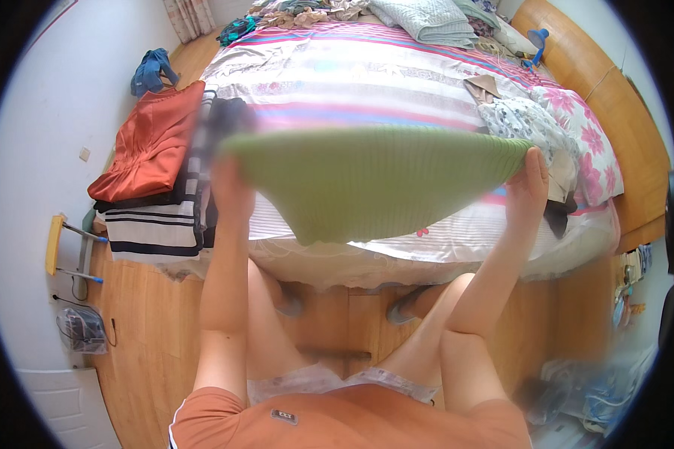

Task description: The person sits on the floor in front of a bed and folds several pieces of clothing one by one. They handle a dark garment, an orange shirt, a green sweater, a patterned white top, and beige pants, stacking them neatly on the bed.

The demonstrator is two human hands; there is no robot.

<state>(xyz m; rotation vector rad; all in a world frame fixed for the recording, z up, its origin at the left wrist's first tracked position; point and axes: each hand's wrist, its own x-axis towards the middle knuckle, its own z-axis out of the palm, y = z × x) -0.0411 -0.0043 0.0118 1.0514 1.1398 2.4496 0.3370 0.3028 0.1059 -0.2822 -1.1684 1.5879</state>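
A green ribbed knit garment [370, 182] is stretched out in the air above the near side of the bed [348, 84]. My left hand [233, 182], blurred, grips its left end. At the right end, my right hand [527, 179] pinches the fabric between thumb and fingers. The garment's lower edge hangs loose between both hands. To the left lies an orange satin garment [151, 146] on top of folded black-and-white striped cloth [151, 230]. A white floral garment [531, 126] lies in a crumpled heap by the right hand.
A pink floral pillow [595, 146] rests against the wooden headboard [612, 101]. Towards the far side are a folded quilt [427, 22] and heaped clothes [309, 14]. A small yellow-topped stool [54, 245] stands on the floor at left, near a bagged item with cords [82, 331].
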